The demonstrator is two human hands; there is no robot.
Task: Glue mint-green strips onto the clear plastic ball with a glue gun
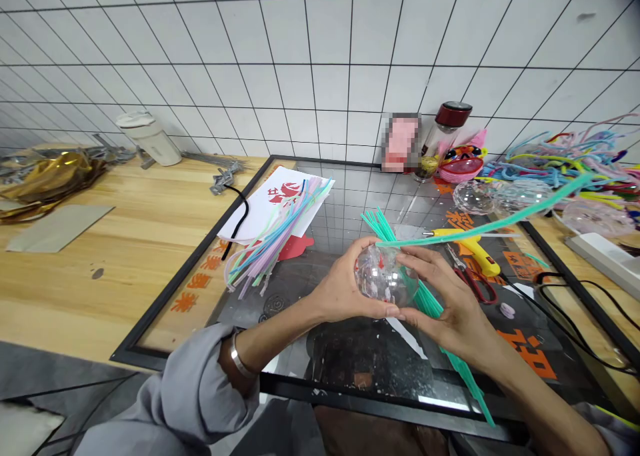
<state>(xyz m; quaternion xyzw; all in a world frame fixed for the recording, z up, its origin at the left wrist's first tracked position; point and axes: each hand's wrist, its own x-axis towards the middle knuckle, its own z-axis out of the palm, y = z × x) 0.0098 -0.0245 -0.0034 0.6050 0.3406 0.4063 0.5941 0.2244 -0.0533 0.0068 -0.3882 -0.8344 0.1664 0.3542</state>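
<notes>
Between my two hands is a clear plastic ball (383, 276) with small red marks on it. My left hand (345, 283) cups its left side, thumb underneath. The fingers of my right hand (440, 296) close on its right side, and both thumbs meet near its lower edge. A turquoise pipe cleaner (500, 226) runs from the top of the ball out to the upper right; its near end is partly hidden by my fingers. Below the hands, a bundle of turquoise pipe cleaners (463, 369) lies across the glass panel.
A black-framed glass panel (200, 336) covers much of the wooden table. Pastel pipe cleaners (273, 243) rest on white paper (250, 209). To the right lie a yellow glue gun (473, 248), scissors (475, 279), clear balls (520, 197) and a cable (560, 329). A jar (440, 143) stands by the tiled wall.
</notes>
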